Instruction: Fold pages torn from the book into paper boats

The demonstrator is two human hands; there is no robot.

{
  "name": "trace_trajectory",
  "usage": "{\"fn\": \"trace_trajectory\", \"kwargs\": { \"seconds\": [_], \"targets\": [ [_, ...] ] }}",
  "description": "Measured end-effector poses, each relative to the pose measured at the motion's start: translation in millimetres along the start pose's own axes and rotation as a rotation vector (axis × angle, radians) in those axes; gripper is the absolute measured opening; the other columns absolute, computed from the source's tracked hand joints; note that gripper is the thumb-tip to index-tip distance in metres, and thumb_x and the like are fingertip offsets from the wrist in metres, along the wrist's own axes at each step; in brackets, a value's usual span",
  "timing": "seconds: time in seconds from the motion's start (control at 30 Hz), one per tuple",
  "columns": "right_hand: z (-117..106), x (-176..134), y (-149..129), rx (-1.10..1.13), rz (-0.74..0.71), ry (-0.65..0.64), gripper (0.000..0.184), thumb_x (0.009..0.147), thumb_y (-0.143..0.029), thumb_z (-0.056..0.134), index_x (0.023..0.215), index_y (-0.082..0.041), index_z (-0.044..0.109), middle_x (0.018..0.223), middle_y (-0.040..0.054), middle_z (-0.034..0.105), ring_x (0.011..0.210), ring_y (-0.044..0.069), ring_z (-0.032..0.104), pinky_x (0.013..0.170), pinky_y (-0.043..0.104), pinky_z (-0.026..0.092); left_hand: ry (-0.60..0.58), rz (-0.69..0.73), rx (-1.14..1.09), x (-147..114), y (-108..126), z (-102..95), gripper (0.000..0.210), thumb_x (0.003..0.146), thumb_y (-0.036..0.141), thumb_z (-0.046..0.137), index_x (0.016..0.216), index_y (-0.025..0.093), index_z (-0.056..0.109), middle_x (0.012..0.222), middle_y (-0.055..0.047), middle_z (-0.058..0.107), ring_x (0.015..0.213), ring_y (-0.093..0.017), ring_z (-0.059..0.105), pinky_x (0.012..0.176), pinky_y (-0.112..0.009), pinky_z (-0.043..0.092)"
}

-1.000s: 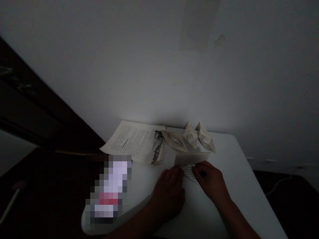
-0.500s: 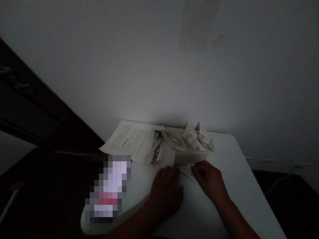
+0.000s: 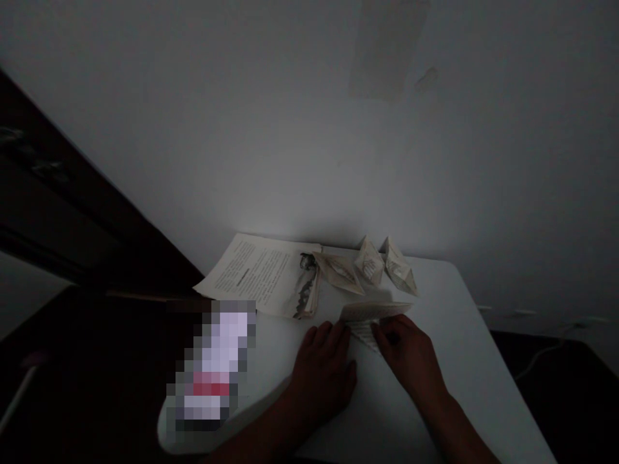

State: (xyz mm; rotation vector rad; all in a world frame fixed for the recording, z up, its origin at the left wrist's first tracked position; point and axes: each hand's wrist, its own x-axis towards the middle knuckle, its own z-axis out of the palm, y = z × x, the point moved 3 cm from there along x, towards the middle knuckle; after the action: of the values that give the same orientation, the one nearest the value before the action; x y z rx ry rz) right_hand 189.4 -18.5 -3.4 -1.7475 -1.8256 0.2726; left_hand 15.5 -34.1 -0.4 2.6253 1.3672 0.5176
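Note:
A printed sheet of folded paper [image 3: 363,334] lies on the white table, one triangular part flat and an upper flap standing up behind it. My left hand [image 3: 323,367] rests palm down, fingers together and laid flat, its fingertips touching the paper's left corner. With thumb and fingers pinched, my right hand [image 3: 407,348] grips the paper's right side; the fingertips partly cover it. Just beyond stand two folded paper boats [image 3: 371,263] [image 3: 399,269], and a flatter boat [image 3: 340,272] lies to their left.
A stack of printed pages [image 3: 261,274] lies at the table's back left, against the wall. A pixelated, bright oblong item [image 3: 215,361] is on the left edge of the white table [image 3: 483,386]. A dark door frame [image 3: 97,187] stands at left.
The paper's upright flap has tilted further back and away from me, its right end reaching farther right. Both hands stay almost in place.

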Motion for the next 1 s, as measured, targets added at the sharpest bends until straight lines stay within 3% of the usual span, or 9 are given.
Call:
{"fn": "trace_trajectory", "kwargs": {
  "seconds": [0.3,0.6,1.0],
  "targets": [
    [-2.9,3.3,-2.4,-0.022,0.011,-0.024,0.028,0.085,-0.035,0.048,0.063,-0.020,0.058,0.073,0.0046,0.059,0.066,0.017,0.059,0.063,0.029,0.047,-0.019,-0.008,0.009,-0.4,-0.6,1.2,0.049,0.081,0.030,0.047,0.127,0.013,0.044,0.129,-0.013,0.048,0.112,-0.030,0.043,0.096,-0.047,0.036],
    [-1.1,2.8,0.5,-0.023,0.013,-0.013,0.029,0.085,-0.035,0.049,0.062,-0.020,0.058,0.074,0.0045,0.057,0.064,0.016,0.058,0.065,0.031,0.047,0.024,-0.088,-0.002,2.4,-2.6,-6.5,0.043,0.079,0.032,0.051,0.118,0.014,0.049,0.104,-0.012,0.052,0.096,-0.028,0.046,0.085,-0.045,0.040],
    [-0.8,3.8,1.0,-0.021,0.024,-0.030,0.030,0.085,-0.036,0.049,0.061,-0.020,0.057,0.074,0.0039,0.057,0.065,0.017,0.058,0.064,0.030,0.046,0.012,-0.099,-0.001,2.8,-3.8,-8.0,0.046,0.079,0.033,0.051,0.121,0.015,0.049,0.104,-0.012,0.050,0.097,-0.028,0.045,0.086,-0.045,0.039]
  ]
}}
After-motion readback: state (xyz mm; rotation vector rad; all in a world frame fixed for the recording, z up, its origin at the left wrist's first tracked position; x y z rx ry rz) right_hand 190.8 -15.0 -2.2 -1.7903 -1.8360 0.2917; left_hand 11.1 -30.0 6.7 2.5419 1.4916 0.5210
